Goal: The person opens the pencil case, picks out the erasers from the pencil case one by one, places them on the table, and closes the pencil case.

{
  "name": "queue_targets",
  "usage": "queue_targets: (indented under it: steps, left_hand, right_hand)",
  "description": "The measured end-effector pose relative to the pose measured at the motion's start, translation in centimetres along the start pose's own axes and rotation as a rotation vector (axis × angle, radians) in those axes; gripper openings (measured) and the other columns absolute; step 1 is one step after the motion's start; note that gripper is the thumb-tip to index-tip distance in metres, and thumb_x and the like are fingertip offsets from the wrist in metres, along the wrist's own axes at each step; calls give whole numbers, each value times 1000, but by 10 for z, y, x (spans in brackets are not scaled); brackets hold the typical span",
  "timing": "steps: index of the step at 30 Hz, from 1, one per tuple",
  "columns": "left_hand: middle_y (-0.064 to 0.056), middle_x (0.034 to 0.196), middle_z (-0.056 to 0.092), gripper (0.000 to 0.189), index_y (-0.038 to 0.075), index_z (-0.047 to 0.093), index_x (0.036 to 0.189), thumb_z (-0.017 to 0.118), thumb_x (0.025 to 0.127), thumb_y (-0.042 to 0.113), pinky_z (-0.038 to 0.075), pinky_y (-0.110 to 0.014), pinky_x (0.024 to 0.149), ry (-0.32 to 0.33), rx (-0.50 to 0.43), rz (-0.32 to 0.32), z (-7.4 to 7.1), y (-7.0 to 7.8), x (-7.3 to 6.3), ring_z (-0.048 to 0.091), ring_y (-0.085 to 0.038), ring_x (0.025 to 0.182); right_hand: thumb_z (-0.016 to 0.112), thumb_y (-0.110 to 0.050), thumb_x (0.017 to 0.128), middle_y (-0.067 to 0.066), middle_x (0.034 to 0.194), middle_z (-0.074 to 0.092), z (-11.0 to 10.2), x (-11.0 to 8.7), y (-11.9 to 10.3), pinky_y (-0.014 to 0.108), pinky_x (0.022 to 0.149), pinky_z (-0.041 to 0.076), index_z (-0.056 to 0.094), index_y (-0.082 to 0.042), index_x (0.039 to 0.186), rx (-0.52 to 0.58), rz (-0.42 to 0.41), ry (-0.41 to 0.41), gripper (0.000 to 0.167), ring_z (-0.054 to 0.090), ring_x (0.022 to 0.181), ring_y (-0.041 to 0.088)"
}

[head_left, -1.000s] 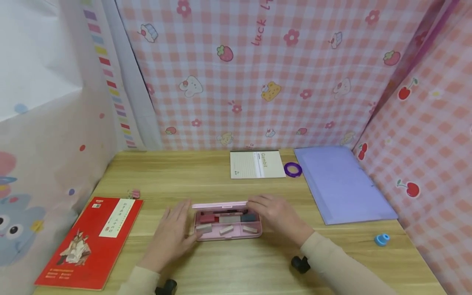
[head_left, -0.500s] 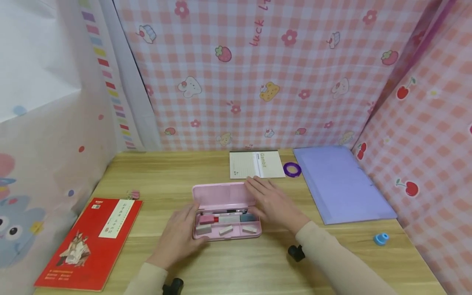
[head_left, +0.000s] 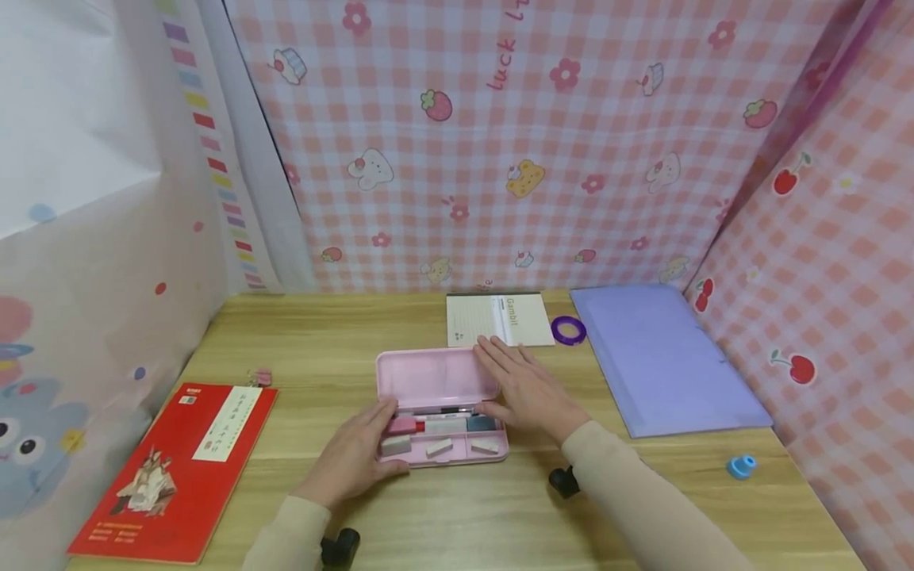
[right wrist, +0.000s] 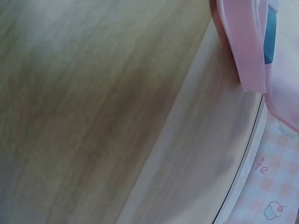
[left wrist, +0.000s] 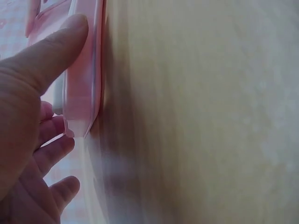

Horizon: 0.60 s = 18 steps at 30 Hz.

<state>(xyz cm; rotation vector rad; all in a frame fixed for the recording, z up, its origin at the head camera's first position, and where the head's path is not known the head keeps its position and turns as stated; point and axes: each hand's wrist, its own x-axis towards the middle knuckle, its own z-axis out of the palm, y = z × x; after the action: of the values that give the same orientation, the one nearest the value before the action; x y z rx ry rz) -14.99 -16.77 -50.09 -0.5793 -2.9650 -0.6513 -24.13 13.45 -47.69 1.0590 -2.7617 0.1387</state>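
A pink pencil case lies on the wooden table with its hinged lid tilted back. Inside are a pen, a pink-and-red piece, a teal block and several pale grey blocks. My left hand holds the case's left end, the thumb along the front wall and the fingers at the side. My right hand rests with straight fingers against the lid's right edge, its thumb over the case's back right corner. In the right wrist view the case's end wall shows, but no hand.
A red book lies at the left, a pink binder clip by its top edge. At the back are a notepad and a purple tape ring. A lilac folder and a small blue cone-shaped piece lie right.
The pencil case's lid has swung up and back, showing its inner face. My right hand has moved back with the lid; my left hand has shifted slightly right around the left end.
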Motion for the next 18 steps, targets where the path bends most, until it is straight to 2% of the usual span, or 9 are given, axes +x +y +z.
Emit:
queue_targets:
  steps: [7, 13, 15, 18]
  left_hand:
    - [-16, 150, 37, 100, 1, 37, 146, 83, 70, 46, 31, -48, 111, -16, -24, -20, 1, 0, 1, 37, -32, 136]
    - [-16, 151, 36, 100, 1, 36, 147, 84, 69, 43, 30, -47, 112, -19, -40, -26, 2, -1, 1, 36, -31, 137]
    - [-16, 151, 36, 101, 1, 36, 147, 84, 69, 44, 30, -47, 112, -18, -39, -26, 2, -1, 1, 36, -31, 137]
    - [-16, 150, 37, 101, 1, 36, 147, 84, 69, 45, 31, -48, 111, -8, -30, -26, 1, -1, -1, 38, -32, 136]
  right_hand:
    - [55, -63, 88, 4, 161, 9, 2, -1, -2, 49, 117, 11, 15, -11, 155, 14, 16, 4, 94, 9, 147, 22]
    - [58, -59, 88, 3, 161, 7, 0, -1, -7, 50, 117, 10, 16, -10, 155, 7, 13, 16, 92, 6, 147, 21]
    - [57, -58, 89, 3, 161, 10, -1, -1, -12, 50, 117, 11, 18, -10, 155, -9, -15, 26, 90, 7, 147, 21]
    - [55, -56, 91, 6, 160, 18, -2, 1, -26, 49, 117, 15, 22, -10, 154, -29, -104, 61, 84, 14, 146, 23]
